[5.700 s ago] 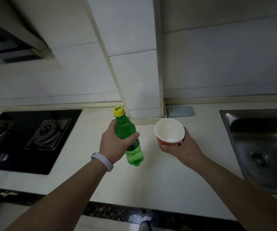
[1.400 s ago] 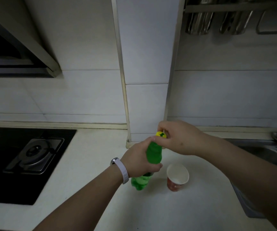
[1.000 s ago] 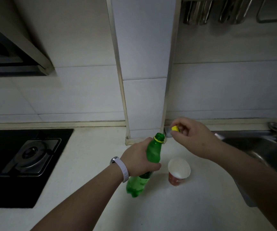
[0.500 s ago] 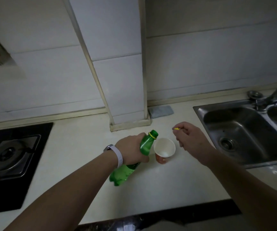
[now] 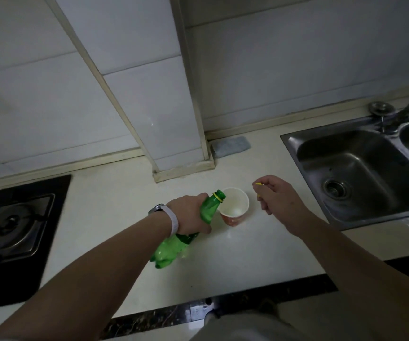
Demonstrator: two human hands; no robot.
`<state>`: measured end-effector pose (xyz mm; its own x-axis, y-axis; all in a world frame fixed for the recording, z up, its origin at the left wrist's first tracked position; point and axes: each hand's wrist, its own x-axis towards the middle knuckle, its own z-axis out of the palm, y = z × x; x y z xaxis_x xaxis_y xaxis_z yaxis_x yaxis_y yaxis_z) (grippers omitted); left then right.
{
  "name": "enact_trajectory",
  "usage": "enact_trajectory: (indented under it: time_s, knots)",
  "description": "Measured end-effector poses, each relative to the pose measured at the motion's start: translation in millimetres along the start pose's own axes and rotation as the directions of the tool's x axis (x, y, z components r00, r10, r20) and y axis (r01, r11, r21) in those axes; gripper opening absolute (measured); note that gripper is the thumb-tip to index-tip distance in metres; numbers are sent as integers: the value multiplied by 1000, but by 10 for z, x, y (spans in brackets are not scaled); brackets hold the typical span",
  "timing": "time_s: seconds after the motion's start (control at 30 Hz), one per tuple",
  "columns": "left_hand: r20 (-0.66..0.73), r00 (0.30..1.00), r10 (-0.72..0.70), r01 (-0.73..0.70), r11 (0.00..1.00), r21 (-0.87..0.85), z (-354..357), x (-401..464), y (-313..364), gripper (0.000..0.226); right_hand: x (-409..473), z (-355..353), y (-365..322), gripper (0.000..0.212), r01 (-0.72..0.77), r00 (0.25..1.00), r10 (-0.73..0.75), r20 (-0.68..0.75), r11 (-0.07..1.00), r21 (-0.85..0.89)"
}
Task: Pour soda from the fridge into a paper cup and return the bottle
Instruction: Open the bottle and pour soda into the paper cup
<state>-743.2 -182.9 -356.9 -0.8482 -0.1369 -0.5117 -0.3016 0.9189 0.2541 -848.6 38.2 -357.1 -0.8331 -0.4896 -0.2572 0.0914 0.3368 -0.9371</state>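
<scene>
so this is the pouring step, right at the start of it: the left hand (image 5: pixel 190 216) is wrapped tight around the middle of the green soda bottle (image 5: pixel 186 230), which is tipped over with its open neck right at the near-left rim of the paper cup (image 5: pixel 234 209), base pointing back toward the person and lifted off the counter (image 5: pixel 247 247). The cap (image 5: pixel 258 184) is off, you can see a sliver of yellow pinched between the fingertips of the right hand (image 5: pixel 276 195), which is loosely curled and hanging just right of the cup, not touching it. Cup stands upright on the counter between the two hands, with the sink (image 5: pixel 360 175) off to the right and the stove (image 5: pixel 16 225) way over left. I can't make out a stream or much liquid in the cup, too dim to tell, so I'd guess barely anything has gone in yet. Next bit needs a slow tilt with the mouth kept over the rim, since nobody's steadying that light cup and a bump from the neck could tip it. After that it's cap back on and bottle back to the fridge
</scene>
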Motion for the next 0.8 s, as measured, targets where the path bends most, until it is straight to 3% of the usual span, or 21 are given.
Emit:
enact_trajectory:
  time_s: [0.8]
  knots:
    - [133,987,-92,82,994,77,25,50,145,49,95,-100,233,9,-41,998,36,55,995,87]
